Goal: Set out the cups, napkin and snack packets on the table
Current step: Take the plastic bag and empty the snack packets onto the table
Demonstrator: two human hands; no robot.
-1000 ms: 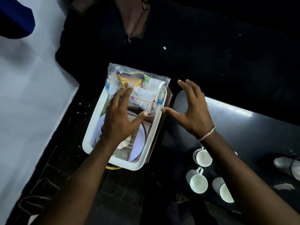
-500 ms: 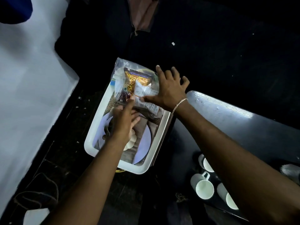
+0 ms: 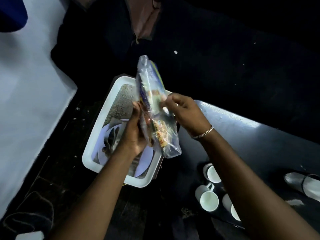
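Note:
A clear plastic bag of snack packets (image 3: 152, 94) is lifted on edge above the white tray (image 3: 97, 135). My left hand (image 3: 133, 135) grips the bag's left side from below. My right hand (image 3: 185, 111) pinches its right side near the middle. Three white cups (image 3: 208, 200) stand on the dark table (image 3: 259, 135) at the lower right, below my right forearm. In the tray lie a white plate (image 3: 103, 135) and a woven cloth (image 3: 123, 103).
The tray rests on a small stand on the dark floor, left of the table. A pale wall fills the left side. A rolled grey-and-white item (image 3: 304, 183) lies at the table's right edge. Cables trail on the floor at the lower left.
The snack bag has risen from lying flat in the tray to standing on edge in both hands. My right hand came from the far side of the bag to its right side.

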